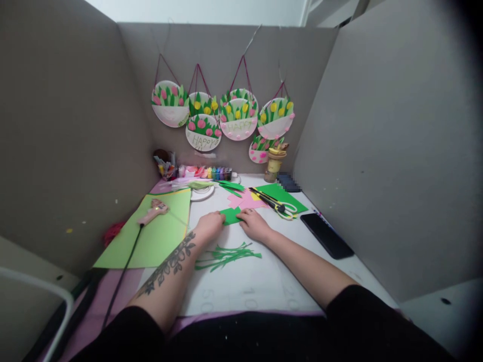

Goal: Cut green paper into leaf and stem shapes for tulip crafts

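My left hand (211, 225) and my right hand (255, 223) meet at a small piece of green paper (231, 215) on the white tabletop. The fingers of each hand are closed on one side of it, left and right; the fingertips are small and partly hidden. Closer to me, between my forearms, lies a loose pile of thin green paper strips (230, 255). Just beyond the hands are pink paper pieces (245, 199) and some green leaf-shaped cutouts (231, 187). Scissors with white and yellow handles (290, 210) rest to the right, beside a black-and-yellow cutter knife (269, 201).
A pink glue gun (153, 213) with a black cord lies on light green sheets (128, 249) at left. At right are a black phone (326, 235) and a dark green sheet (298, 202). Paint bottles (221, 174) line the back, below hanging paper-plate flower baskets (239, 120). Grey partitions stand around.
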### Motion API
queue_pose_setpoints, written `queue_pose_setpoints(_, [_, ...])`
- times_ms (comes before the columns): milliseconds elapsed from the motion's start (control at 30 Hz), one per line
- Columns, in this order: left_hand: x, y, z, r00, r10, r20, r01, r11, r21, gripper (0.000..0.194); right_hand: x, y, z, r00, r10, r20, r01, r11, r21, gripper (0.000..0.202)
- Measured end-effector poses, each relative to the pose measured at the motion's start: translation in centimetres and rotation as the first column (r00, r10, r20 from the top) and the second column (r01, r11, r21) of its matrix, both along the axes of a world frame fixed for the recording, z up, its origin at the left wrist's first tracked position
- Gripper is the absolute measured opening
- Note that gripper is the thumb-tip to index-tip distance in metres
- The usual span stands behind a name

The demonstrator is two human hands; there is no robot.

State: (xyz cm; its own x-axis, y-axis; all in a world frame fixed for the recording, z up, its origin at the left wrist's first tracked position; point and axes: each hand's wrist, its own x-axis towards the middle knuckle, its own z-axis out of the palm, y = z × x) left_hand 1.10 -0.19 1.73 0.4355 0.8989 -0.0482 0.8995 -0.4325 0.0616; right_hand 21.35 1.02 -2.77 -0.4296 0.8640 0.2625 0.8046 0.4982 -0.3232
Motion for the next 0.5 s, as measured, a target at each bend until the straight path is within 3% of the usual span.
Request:
queue_pose_setpoints(167, [0.04,0.24,-0.01,1.0,-0.009,-0.003,0.009,1.0,-0.008,0.026,0.25,0.58,0.06,0.998,-0.046,0.037,0.048,0.998,-0.046,0.015])
queue_pose_setpoints(267, [0.07,0.31,0.15,1.0,0.001,-0.002,-0.001,1.0,0.03,0.027,0.34,0.45,0.02,0.999,-0.029,0.013,0.03,0.999,-0.034,0.014])
queue_pose_setpoints(500, [0.46,0.68,0.06,0.995,0.063,0.076,-0.061,0.998,-0.022,0.027,0.72,0.93,0.04,0.996,-0.054,0.075,0.058,0.997,-0.049,0.019])
